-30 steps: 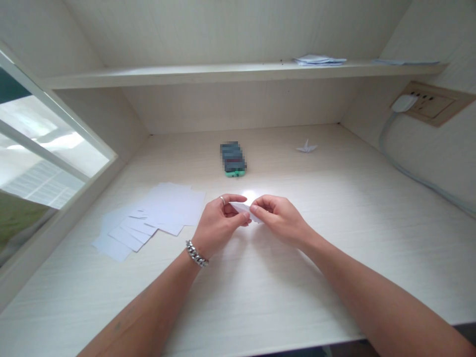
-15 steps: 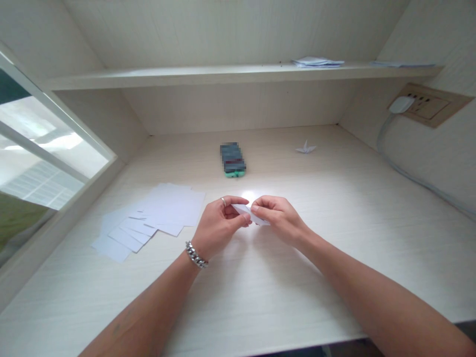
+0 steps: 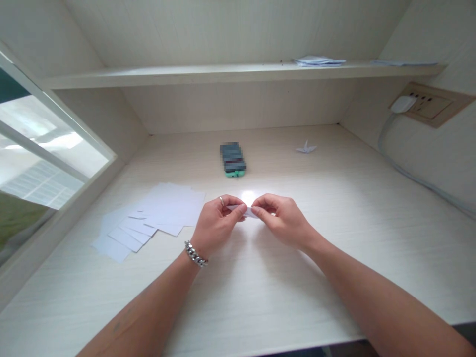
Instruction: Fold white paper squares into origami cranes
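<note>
Left hand (image 3: 217,225) and right hand (image 3: 282,220) are pinching a small folded white paper piece (image 3: 243,210) between their fingers (image 3: 260,210) above the pale wooden worktop (image 3: 260,297).

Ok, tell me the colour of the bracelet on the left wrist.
Silver: a chain-link bracelet, seen in the head view.

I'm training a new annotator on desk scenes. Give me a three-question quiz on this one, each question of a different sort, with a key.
1. True or false: both hands pinch the small folded paper.
2. Multiple choice: the spread of loose white sheets lies (A) beside the left hand, (B) beside the right hand, (C) on the shelf.
3. Fill in: the finished paper crane sits at the far side of the desk, to the ____ of the blurred phone.

Key: 1 true; 2 A; 3 right.
</note>
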The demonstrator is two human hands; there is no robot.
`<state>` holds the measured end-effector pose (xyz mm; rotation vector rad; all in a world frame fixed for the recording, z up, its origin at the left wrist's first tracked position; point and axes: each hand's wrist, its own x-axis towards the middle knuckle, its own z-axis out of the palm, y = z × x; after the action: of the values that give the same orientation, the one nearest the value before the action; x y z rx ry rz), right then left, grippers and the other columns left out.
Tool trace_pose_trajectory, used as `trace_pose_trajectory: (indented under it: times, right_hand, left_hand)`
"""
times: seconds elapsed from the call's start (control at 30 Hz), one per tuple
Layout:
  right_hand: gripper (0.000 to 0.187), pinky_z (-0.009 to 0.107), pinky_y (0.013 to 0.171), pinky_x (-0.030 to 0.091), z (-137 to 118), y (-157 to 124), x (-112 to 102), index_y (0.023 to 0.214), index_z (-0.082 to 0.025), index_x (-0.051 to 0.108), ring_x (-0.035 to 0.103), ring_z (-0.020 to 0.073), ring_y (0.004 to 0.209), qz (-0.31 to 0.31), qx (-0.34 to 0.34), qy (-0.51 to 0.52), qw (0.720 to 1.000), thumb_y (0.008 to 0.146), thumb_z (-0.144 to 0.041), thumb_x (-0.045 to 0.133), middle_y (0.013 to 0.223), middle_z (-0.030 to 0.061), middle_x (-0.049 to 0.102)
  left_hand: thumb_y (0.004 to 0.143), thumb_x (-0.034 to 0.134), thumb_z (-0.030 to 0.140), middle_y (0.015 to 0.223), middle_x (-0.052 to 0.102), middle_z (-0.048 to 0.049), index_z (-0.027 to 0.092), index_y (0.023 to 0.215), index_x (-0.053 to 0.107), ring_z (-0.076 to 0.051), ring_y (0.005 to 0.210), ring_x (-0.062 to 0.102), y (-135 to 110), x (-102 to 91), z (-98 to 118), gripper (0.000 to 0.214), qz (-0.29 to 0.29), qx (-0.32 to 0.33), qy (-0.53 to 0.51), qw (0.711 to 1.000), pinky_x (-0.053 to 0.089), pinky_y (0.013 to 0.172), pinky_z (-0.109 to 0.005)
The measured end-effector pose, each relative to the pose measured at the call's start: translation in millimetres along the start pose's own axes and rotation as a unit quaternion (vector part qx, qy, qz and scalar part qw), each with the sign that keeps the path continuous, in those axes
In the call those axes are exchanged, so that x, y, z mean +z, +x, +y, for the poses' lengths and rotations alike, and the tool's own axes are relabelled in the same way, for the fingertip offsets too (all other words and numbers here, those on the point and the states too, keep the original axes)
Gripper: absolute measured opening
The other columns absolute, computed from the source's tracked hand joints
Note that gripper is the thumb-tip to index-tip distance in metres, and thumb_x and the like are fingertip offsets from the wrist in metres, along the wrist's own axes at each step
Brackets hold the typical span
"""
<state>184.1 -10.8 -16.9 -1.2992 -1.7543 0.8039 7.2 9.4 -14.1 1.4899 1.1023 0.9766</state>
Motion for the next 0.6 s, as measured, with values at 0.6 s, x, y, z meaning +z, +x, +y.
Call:
trace_pose_trajectory:
  times: [0.6]
  right_hand:
    - [0.012, 0.024, 0.057, 0.038, 5.0, 5.5, -18.9, 0.074, -0.017, 0.067, 0.056, 0.0129, 0.062, -0.038, 0.025, -0.019, 0.999, 0.08, -0.021, 0.056, 0.067, -0.0007, 0.065]
  left_hand:
    - [0.077, 0.068, 0.034, 0.073, 0.069, -0.0042, 0.013, 0.079, 0.067, -0.015, 0.064, 0.066, 3.4, -9.3, 0.9, 0.022, 0.001, -0.015, 0.062, 0.998, 0.053, 0.062, -0.026]
